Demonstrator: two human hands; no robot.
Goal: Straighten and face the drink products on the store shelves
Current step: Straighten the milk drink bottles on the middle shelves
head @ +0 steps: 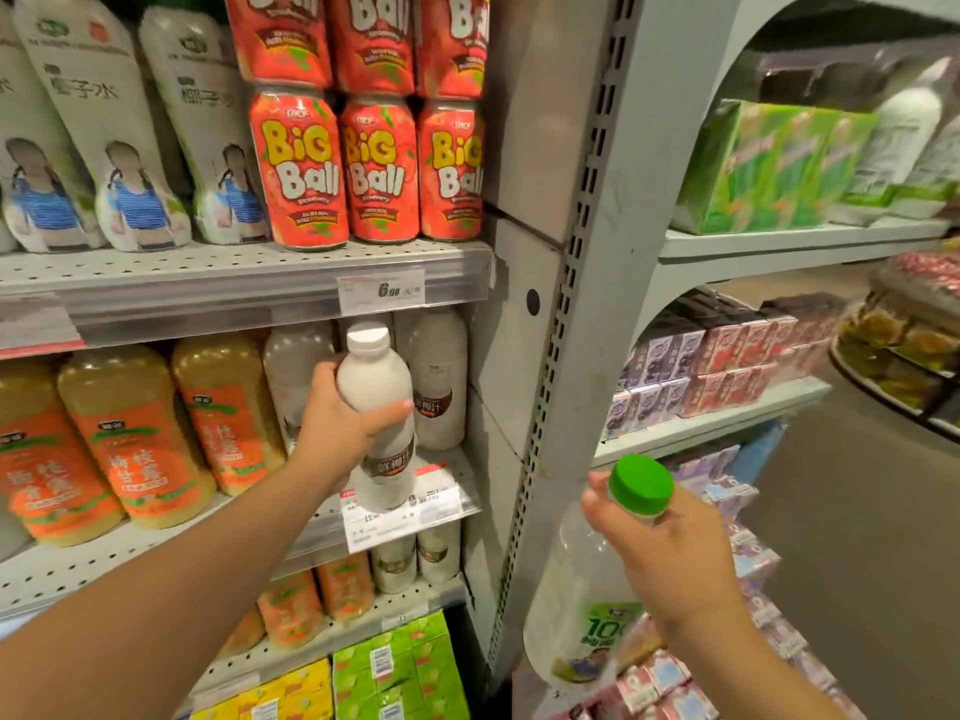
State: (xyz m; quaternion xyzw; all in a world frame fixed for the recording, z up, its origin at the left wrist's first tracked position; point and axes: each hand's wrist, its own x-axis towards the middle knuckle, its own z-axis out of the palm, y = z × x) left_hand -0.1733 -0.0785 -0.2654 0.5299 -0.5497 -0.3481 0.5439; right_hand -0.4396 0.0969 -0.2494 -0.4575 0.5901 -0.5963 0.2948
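Store shelf (249, 527): left hand (337, 423) grip closed around white-capped bottle (376, 402); right hand (670, 553) grip closed around green-capped bottle (587, 600).

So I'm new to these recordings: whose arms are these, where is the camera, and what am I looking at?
There is no machine here. A person wears a wide-angle camera on the head, looking forward and down, so the two bare arms are their own. This is a shop's drinks aisle. The left hand grips a white bottle with a white cap, held at the front of the middle shelf, where orange-labelled juice bottles and more white bottles stand. The right hand holds a pale bottle with a green cap by its neck, off the shelves, in front of the grey upright post. The shelf above carries red Big Ball cans.
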